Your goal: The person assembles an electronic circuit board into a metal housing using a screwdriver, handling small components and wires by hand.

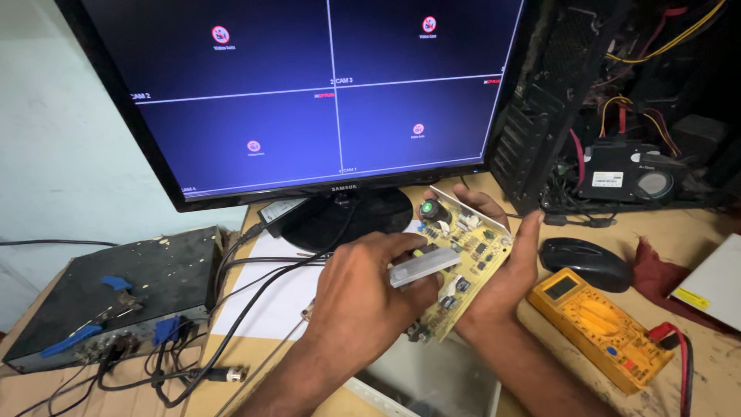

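A cluttered wooden tabletop is seen below a dark monitor, with a black recorder box at 9 o'clock and an opened computer case at 2 o'clock. At the centre a yellowish circuit board is held tilted above the tabletop: the left hand is closed in a grip on its silver heat sink, while the right hand is cupped behind it, gripping its far edge. A black mouse and a yellow multimeter are found at 4 o'clock.
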